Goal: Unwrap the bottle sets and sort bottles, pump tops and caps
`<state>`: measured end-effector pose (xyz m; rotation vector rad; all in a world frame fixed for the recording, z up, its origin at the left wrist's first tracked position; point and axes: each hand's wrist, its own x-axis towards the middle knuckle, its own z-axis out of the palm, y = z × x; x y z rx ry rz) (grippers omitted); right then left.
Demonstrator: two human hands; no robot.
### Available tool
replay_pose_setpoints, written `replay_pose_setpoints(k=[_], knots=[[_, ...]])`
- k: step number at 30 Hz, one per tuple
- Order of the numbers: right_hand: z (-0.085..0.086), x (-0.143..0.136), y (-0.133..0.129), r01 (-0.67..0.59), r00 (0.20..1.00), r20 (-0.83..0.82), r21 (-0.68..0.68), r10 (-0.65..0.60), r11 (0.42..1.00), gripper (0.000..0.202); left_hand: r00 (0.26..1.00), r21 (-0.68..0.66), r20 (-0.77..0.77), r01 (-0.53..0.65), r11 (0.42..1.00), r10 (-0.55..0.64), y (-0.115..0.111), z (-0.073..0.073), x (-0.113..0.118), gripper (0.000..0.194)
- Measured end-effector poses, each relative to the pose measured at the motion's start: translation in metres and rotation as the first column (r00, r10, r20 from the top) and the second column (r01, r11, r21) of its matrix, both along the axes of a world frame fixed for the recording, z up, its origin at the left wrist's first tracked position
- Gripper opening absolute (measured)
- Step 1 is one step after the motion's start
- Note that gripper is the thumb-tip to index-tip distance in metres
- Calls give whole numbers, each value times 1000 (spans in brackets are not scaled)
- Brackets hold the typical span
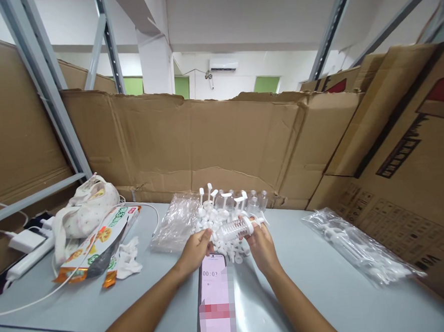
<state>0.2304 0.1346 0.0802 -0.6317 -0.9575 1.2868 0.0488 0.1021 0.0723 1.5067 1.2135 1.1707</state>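
Note:
A clear plastic bottle (230,231) with a white collar lies tilted sideways between my two hands, above the table. My left hand (197,246) pinches its left end. My right hand (262,247) grips the white top (256,223) at the right end; a thin white part sticks out past the fingers. Just behind and below the bottle is a heap of small white plastic caps (233,255). White pump tops (209,192) and several clear bottles (262,199) stand at the back of the heap. My fingers partly hide both bottle ends.
A phone (216,296) showing a timer lies in front of my hands. Left are a clear plastic bag (176,221), a snack packet (99,243), crumpled tissue (129,257), a white cloth bag (87,209) and a power strip (30,260). A bag of white parts (362,245) lies right. Cardboard (205,142) walls the back.

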Motion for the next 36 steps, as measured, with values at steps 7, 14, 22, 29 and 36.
replay_pose_setpoints(k=[7, 14, 22, 29, 36], knots=[[-4, 3, 7, 65, 998, 10, 9, -65, 998, 19, 990, 206, -82, -96, 974, 114, -1, 7, -5, 22], [-2, 2, 4, 22, 1000, 4, 25, -23, 999, 19, 999, 17, 34, -30, 999, 30, 8, 1, -6, 46], [1, 2, -2, 9, 1000, 21, 82, -11, 997, 17, 985, -27, 150, -85, 996, 88, 14, 4, -11, 47], [3, 9, 1, 29, 999, 35, 148, -35, 989, 15, 995, -19, 7, -104, 994, 104, 10, 11, -15, 49], [3, 10, 6, 152, 987, 34, 99, -156, 983, 19, 606, 567, -641, -40, 823, 471, 10, 9, -19, 15]])
